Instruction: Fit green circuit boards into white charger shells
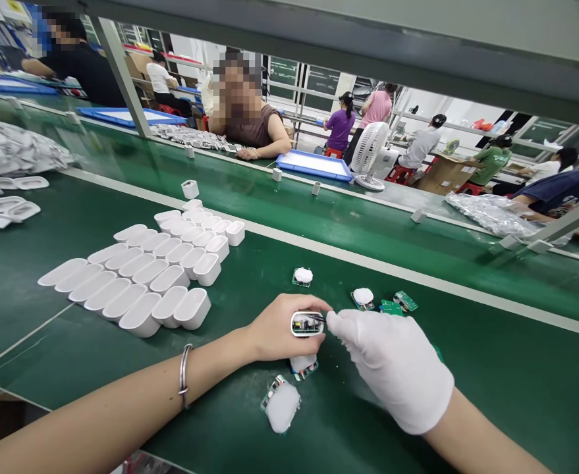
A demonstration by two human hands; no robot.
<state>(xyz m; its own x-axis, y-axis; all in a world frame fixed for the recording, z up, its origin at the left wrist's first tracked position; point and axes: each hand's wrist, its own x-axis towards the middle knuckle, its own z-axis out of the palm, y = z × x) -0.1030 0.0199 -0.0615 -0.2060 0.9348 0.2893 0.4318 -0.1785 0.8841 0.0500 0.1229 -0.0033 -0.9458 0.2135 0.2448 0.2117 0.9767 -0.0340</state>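
Observation:
My bare left hand (284, 322), with a silver bangle at the wrist, is closed round a white oval charger housing (293, 328). The housing's open end faces me, and a circuit board (305, 325) with small parts shows inside. My right hand (392, 362), in a white glove, pinches dark thin-tipped tweezers (319, 318) whose tips reach into that opening; the glove hides the rest of them. Just below my left hand lies a circuit board with a white pad (303, 365), partly covered. Nearer to me is another padded circuit board (282, 405).
Rows of white oval housings (145, 309) stand to the left on the green table (240, 421). More circuit boards (363, 298) lie beyond my right hand. White plug parts (12, 148) are heaped at far left. Across the bench are a blue tray (313, 164), a fan (371, 155) and several co-workers.

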